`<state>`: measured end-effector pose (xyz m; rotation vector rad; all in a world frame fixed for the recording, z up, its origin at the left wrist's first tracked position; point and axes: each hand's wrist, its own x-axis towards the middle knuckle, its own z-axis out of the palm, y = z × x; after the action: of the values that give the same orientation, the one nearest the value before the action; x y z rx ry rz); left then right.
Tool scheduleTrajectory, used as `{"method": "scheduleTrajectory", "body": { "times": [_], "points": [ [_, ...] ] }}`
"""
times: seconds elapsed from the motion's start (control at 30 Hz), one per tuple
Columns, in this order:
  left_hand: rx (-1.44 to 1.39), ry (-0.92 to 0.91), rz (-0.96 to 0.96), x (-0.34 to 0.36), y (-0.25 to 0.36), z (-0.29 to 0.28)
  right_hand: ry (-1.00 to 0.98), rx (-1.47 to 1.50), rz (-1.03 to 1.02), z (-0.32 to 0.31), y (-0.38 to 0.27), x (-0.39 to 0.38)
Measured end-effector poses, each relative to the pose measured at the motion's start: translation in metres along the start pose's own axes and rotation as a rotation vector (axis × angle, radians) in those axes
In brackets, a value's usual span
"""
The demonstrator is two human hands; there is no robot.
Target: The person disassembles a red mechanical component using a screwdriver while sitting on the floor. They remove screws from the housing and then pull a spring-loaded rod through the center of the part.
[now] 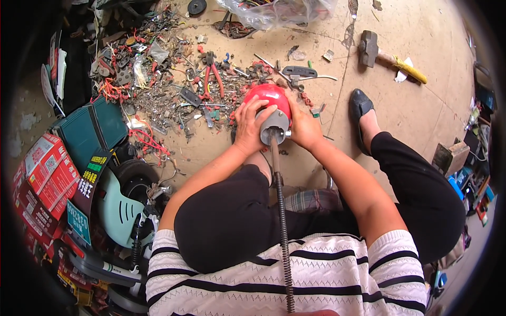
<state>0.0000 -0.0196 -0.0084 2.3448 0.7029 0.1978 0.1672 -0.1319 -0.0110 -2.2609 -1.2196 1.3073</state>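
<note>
Between my knees I hold a glossy red rounded shell (269, 94) in both hands. A grey metal collar (274, 122) sits at its near end, with an opening facing me. From that opening a long metal rod with a coil spring (282, 210) runs back toward my chest. My left hand (252, 125) wraps the left side, its fingers over the shell and collar. My right hand (304, 125) presses on the right side, fingers partly hidden behind the shell. Just beyond lie red-handled pliers (213, 73) and a dark oval part (299, 71).
Scattered screws, wires and small parts (158, 79) cover the floor ahead and left. A sledgehammer (387, 55) lies at the far right. At left stand a teal case (92, 126), a red-and-white box (46, 181) and a pale green scooter (117, 208). A clear plastic bag (279, 13) is at the top.
</note>
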Motion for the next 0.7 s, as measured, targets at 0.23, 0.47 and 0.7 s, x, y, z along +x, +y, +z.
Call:
{"method": "scheduleTrajectory", "body": {
  "times": [0.23, 0.47, 0.7],
  "points": [
    [0.003, -0.010, -0.019, 0.004, -0.013, -0.001, -0.099, 0.172, 0.019, -0.012, -0.005, -0.001],
    [0.013, -0.051, -0.008, 0.003, -0.010, -0.004, -0.076, 0.191, -0.006, -0.007, 0.001, 0.000],
    [0.046, -0.100, 0.010, 0.005, -0.004, -0.005, -0.035, 0.153, -0.056, 0.000, 0.007, 0.000]
  ]
}}
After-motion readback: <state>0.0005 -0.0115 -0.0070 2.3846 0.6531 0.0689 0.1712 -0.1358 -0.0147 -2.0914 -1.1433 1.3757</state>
